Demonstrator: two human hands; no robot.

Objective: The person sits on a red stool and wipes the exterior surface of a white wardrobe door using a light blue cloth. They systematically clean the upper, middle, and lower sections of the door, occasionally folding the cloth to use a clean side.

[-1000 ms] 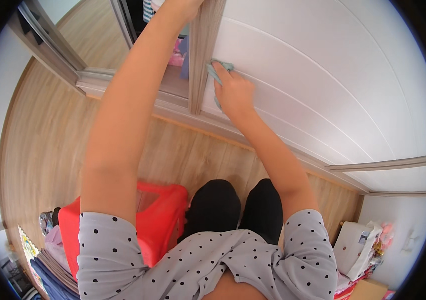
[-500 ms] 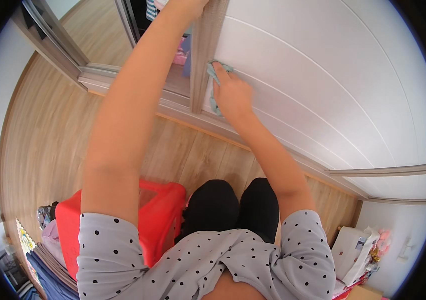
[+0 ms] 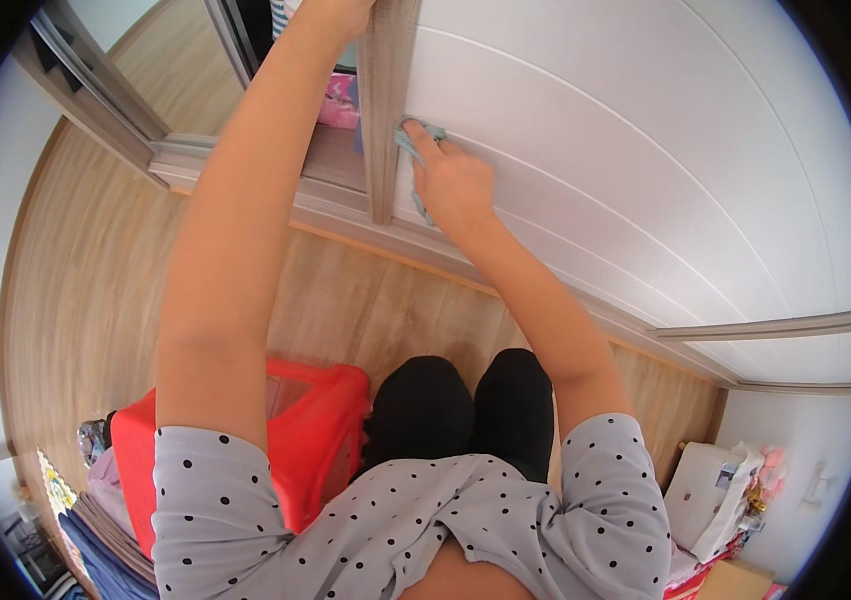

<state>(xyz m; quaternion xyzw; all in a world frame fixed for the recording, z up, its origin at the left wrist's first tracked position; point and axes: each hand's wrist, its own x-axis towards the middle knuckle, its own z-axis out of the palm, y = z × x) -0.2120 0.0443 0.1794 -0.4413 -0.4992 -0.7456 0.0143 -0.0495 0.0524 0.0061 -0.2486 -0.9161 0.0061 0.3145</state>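
My right hand (image 3: 458, 188) presses a pale green cloth (image 3: 418, 140) against a white wardrobe door panel (image 3: 586, 150), right beside the panel's wood-toned upright frame (image 3: 382, 130). The index finger stretches over the cloth, and part of the cloth hangs below the hand. At the top edge of the picture, my left hand (image 3: 351, 14) is by the upper part of that same frame. Its fingers are cut off from view.
Left of the frame the wardrobe stands open, with pink items (image 3: 340, 100) inside. Farther left is a mirrored door (image 3: 171, 65). A red plastic stool (image 3: 331, 400) stands by my legs. Folded clothes (image 3: 111, 530) lie at lower left; a white box (image 3: 701, 490) sits at lower right.
My hands and the cloth sit slightly farther left in the picture, as do the door and its frame. The right hand stays on the cloth beside the frame.
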